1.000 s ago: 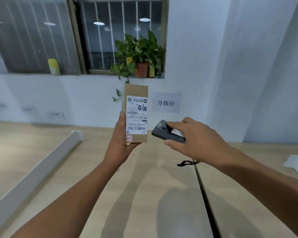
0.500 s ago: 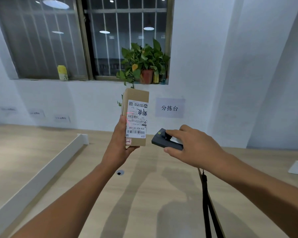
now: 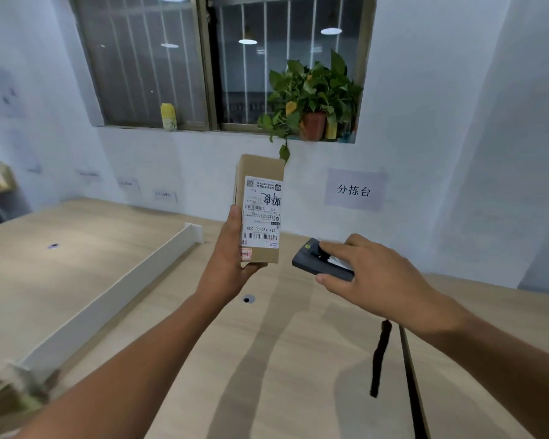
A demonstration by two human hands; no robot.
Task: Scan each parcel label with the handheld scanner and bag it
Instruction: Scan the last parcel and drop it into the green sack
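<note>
One small brown cardboard parcel (image 3: pixel 260 166) is held upright above the pale wooden counter (image 3: pixel 140 312). Its white printed label (image 3: pixel 262 213) faces the camera, text upside down.

Grip: the left hand (image 3: pixel 232 264) clamps the parcel low down, thumb along the left edge, fingers tucked under the bottom.

Handling, judged: light and stiff, since one hand carries it. The corners could crush, so the long edges, clear of the barcodes, look the best hold.

Tool: the right hand (image 3: pixel 371 274) curls round a dark grey handheld scanner (image 3: pixel 317 259), index finger on top, thumb beneath. The scanner's nose sits just right of the parcel's lower corner, near but apart, angled towards it. A black wrist strap (image 3: pixel 381 353) hangs below the wrist.

No bag is in view. Judged step: aiming for the scan, bagging not yet done.
</note>
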